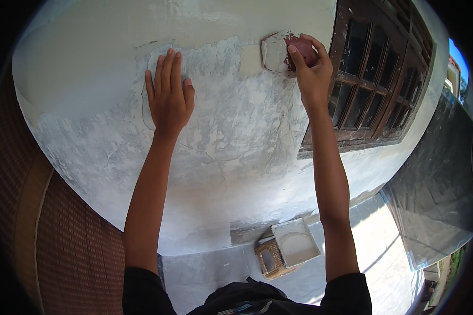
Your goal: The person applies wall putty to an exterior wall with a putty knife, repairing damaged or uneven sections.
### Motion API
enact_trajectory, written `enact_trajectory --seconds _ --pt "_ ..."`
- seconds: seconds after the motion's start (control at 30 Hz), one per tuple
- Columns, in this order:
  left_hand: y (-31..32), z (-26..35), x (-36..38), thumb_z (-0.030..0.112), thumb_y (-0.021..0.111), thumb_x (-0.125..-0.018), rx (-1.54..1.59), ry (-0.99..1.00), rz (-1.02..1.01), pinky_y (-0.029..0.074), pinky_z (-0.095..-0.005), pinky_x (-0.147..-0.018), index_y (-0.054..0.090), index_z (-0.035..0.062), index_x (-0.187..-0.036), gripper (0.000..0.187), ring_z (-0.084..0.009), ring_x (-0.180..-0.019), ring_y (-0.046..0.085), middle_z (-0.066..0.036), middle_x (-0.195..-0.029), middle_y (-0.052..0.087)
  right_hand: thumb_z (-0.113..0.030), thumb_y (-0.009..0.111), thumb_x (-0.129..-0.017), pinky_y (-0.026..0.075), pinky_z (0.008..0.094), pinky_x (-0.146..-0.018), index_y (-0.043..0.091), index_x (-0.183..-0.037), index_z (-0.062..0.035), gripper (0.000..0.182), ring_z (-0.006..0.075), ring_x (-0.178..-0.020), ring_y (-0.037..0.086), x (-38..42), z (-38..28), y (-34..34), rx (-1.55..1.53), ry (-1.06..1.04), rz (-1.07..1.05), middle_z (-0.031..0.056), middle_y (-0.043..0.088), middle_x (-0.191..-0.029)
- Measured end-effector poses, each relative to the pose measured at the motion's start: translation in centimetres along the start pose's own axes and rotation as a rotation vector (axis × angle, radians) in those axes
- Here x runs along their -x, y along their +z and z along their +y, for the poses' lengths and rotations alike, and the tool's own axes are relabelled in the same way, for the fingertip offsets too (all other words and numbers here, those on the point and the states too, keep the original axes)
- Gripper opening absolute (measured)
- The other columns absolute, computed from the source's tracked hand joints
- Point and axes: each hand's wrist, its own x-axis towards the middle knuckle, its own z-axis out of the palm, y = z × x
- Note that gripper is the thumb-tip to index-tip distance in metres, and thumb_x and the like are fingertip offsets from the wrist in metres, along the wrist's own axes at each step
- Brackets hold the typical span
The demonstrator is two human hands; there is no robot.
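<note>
My left hand (168, 97) lies flat against the patchy wall (220, 121), its fingers stretched out and holding nothing. Higher up and to the right, my right hand (314, 71) grips a dark red putty spreader (298, 48) by its rounded back, thumb on the near side. White putty coats the left part of the spreader, which is against the wall beside a pale, squarish putty patch (250, 59). Around both hands the wall is grey and white with cracks and rough edges. Smoother cream coating (84, 68) covers its upper left.
A brown wooden window (365, 73) with small panes is close to my right hand. Below, a tray of white putty (298, 244) rests by a woven-look stool or crate (271, 260) on the tiled floor (210, 273). Brown woven matting (79, 231) stands left; a dark tarp (431, 173) hangs right.
</note>
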Motion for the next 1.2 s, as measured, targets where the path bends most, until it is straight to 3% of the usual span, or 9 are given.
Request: enact_trajectory --seconds 0.27,0.47,0.67,0.8,0.87,1.07,1.2 --pt "-0.1 0.1 0.0 0.019 0.046 -0.096 -0.002 -0.003 0.001 0.017 -0.054 -0.12 0.038 0.0115 -0.15 0.055 -0.0285 -0.146 0.032 -0.008 -0.155 0.039 -0.006 0.076 -0.086 0.053 0.0247 -0.077 0.063 -0.119 -0.0042 0.036 0.0134 -0.086 0.067 -1.3 0.6 -2.4 -0.049 0.032 0.073 0.0114 0.07 -0.102" --pt "0.0 0.1 -0.1 0.02 0.046 -0.097 0.004 0.009 0.009 0.018 -0.0541 -0.119 0.039 0.0111 -0.149 0.054 -0.0286 -0.146 0.032 -0.008 -0.155 0.039 -0.006 0.076 -0.085 0.053 0.025 -0.08 0.063 -0.121 -0.004 0.038 0.0128 -0.089 0.066 -0.7 0.7 -1.2 -0.011 0.009 -0.068 0.0119 0.07 -0.101" --pt "-0.2 0.2 -0.1 0.02 0.045 -0.098 -0.019 -0.006 -0.005 0.018 -0.0542 -0.119 0.039 0.011 -0.15 0.053 -0.0288 -0.146 0.032 -0.008 -0.155 0.039 -0.004 0.075 -0.086 0.053 0.0251 -0.079 0.063 -0.119 -0.0032 0.036 0.0136 -0.089 0.066 -2.4 1.8 -3.7 -0.071 0.011 0.083 0.011 0.069 -0.104" --pt "0.0 0.1 -0.1 0.02 0.044 -0.098 -0.02 0.003 0.002 0.018 -0.0542 -0.119 0.039 0.0107 -0.15 0.052 -0.029 -0.146 0.032 -0.008 -0.155 0.039 -0.004 0.075 -0.086 0.053 0.0241 -0.075 0.062 -0.12 -0.0036 0.037 0.0127 -0.088 0.066 -1.4 1.1 -1.9 -0.063 -0.039 -0.04 0.0107 0.069 -0.103" --pt "0.0 0.1 -0.1 0.02 0.043 -0.098 -0.025 0.01 0.003 0.018 -0.0543 -0.119 0.039 0.0106 -0.15 0.052 -0.0291 -0.146 0.032 -0.008 -0.155 0.039 -0.005 0.075 -0.086 0.053 0.0238 -0.075 0.062 -0.121 -0.004 0.037 0.0124 -0.088 0.066 -1.4 1.0 -1.9 -0.024 0.035 -0.075 0.0094 0.07 -0.099" --pt "-0.2 0.3 -0.1 0.02 0.044 -0.098 -0.027 -0.01 -0.011 0.018 -0.0541 -0.119 0.039 0.0106 -0.15 0.053 -0.0291 -0.146 0.032 -0.009 -0.155 0.039 -0.007 0.075 -0.087 0.053 0.024 -0.074 0.062 -0.122 -0.0041 0.037 0.0118 -0.089 0.065 -2.6 0.9 -4.2 -0.126 0.036 0.074 0.0088 0.07 -0.098" --pt "0.0 0.2 -0.1 0.02 0.044 -0.098 -0.024 0.002 -0.002 0.018 -0.0538 -0.12 0.039 0.0106 -0.15 0.053 -0.0289 -0.146 0.032 -0.009 -0.155 0.039 -0.009 0.077 -0.086 0.054 0.0254 -0.078 0.064 -0.119 -0.0032 0.035 0.0134 -0.09 0.066 -1.9 1.3 -2.2 -0.06 0.014 -0.047 0.0084 0.07 -0.101"
